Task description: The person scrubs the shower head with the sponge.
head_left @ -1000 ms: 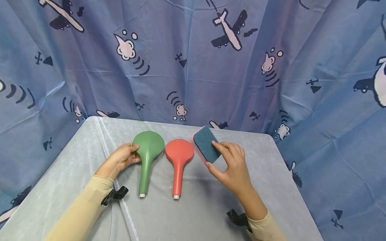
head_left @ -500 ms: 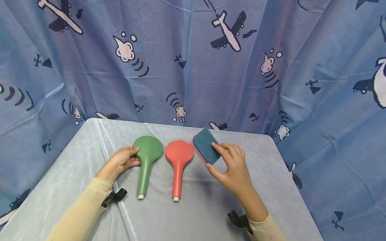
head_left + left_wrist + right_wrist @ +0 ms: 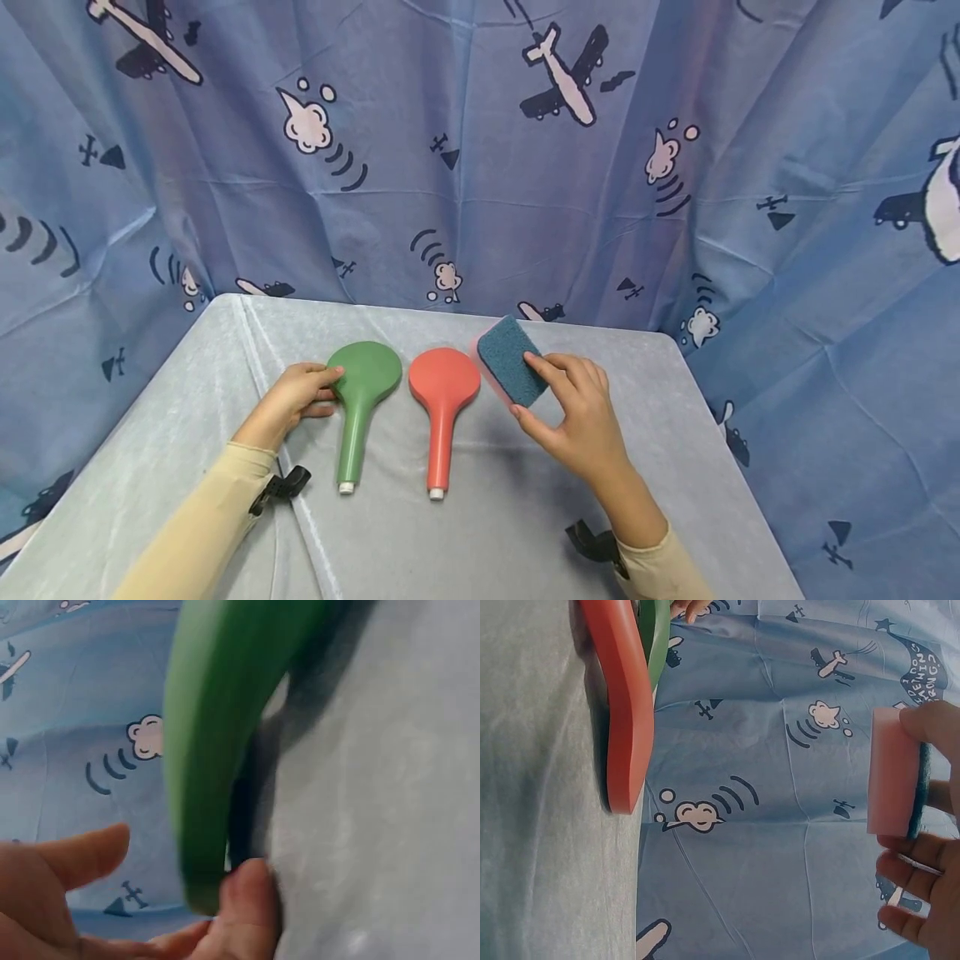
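A green shower head (image 3: 365,371) lies on the table with its white-tipped handle toward the person. At its left edge is the left hand (image 3: 292,402); in the left wrist view the thumb (image 3: 94,855) stands apart from the green body, while a fingertip (image 3: 249,889) is right at its lower rim. Beside it on the right lies a red shower head (image 3: 444,379), handle likewise toward the person. The right hand (image 3: 581,417) pinches a sponge (image 3: 512,360), pink with a dark teal scouring side, tilted and held above the table, as the right wrist view shows.
A pale grey cloth with creases covers the table (image 3: 510,533). Behind and at both sides hangs a blue curtain (image 3: 397,108) printed with airplanes. Black straps with curved pieces (image 3: 592,546) sit at both wrists.
The green shower head's round end has come down toward the table and shifted slightly left. The left hand has drawn a little left with it. The right hand keeps the sponge in nearly the same place.
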### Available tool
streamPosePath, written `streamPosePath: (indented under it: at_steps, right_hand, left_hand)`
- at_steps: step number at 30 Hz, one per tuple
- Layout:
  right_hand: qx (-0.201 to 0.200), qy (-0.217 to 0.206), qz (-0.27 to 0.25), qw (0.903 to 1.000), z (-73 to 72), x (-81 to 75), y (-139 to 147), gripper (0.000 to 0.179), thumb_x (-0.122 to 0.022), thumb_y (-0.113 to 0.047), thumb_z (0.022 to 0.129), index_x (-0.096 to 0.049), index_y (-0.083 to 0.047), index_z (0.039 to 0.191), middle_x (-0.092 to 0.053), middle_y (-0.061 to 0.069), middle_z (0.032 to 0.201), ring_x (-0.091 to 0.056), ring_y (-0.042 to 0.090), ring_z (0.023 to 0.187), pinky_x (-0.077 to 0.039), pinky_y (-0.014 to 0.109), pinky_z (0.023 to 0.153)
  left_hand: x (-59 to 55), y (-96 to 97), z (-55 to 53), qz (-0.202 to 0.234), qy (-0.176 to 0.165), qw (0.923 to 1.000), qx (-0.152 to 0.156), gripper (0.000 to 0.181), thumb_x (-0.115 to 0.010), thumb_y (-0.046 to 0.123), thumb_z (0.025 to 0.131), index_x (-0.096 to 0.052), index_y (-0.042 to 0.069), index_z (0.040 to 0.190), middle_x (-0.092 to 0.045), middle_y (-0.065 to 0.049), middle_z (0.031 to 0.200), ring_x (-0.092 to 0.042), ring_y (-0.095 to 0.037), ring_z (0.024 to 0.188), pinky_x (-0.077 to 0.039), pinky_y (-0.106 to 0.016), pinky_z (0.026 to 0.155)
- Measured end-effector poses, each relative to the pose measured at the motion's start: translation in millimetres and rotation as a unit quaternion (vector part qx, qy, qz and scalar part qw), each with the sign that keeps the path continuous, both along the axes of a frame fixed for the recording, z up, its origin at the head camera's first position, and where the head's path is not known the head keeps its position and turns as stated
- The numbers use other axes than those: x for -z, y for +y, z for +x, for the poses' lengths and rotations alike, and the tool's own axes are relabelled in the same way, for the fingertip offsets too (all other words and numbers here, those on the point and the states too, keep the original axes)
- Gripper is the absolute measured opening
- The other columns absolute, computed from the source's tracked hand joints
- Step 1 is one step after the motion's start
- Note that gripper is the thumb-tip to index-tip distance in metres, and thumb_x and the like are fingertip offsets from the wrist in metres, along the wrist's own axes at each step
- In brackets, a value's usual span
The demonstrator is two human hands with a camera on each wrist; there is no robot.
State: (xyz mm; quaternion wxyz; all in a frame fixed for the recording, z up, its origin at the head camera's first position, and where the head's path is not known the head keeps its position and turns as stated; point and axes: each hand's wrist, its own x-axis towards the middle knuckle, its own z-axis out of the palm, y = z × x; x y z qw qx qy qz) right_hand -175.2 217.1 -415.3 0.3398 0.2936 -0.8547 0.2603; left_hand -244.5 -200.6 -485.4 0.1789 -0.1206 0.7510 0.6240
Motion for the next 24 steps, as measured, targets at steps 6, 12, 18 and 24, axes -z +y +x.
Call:
streamPosePath:
  at_steps: [6,12,18,24]
  right_hand:
    - [0.044,-0.026,-0.022,0.9985,0.3,-0.8,1,0.063,-0.082,-0.037,0.082,-0.065,-0.015,0.138,-0.064,0.011,0.122,-0.056,0.033,0.112,-0.039,0.052,0.094]
    - [0.055,-0.043,-0.022,0.9973,-0.6,-1.9,3,0.064,-0.083,-0.037,0.082,-0.064,-0.017,0.14,-0.064,0.01,0.124,-0.055,0.031,0.114,-0.039,0.05,0.095]
    - [0.048,-0.038,-0.025,0.9978,-2.3,-3.8,1,0.065,-0.085,-0.035,0.08,-0.065,-0.016,0.139,-0.064,0.011,0.124,-0.055,0.032,0.114,-0.039,0.052,0.096]
    - [0.039,-0.049,-0.017,0.9979,-2.0,0.6,-1,0.064,-0.084,-0.036,0.081,-0.065,-0.015,0.138,-0.064,0.011,0.123,-0.055,0.032,0.111,-0.039,0.051,0.095]
  left_hand:
    - [-24.4,6.6,16.3,-0.171,0.058,0.9793,0.091,0.091,-0.061,0.036,0.102,-0.006,-0.009,0.159,-0.043,-0.04,0.146,-0.067,-0.036,0.104,-0.06,-0.045,0.079]
    - [-50.5,42.7,37.5,-0.232,0.167,0.9555,0.073,0.083,-0.066,0.037,0.1,-0.024,-0.007,0.157,-0.047,-0.035,0.147,-0.053,-0.05,0.13,-0.047,-0.06,0.105]
    - [-27.9,93.7,59.4,-0.181,0.197,0.9609,0.071,0.077,-0.075,0.031,0.094,-0.038,-0.006,0.15,-0.055,-0.028,0.141,-0.065,-0.038,0.114,-0.056,-0.049,0.092]
    - [2.5,130.7,69.8,-0.153,0.152,0.9703,0.111,0.097,-0.085,0.034,0.084,-0.032,-0.013,0.15,-0.062,-0.028,0.129,-0.066,-0.033,0.111,-0.056,-0.048,0.091]
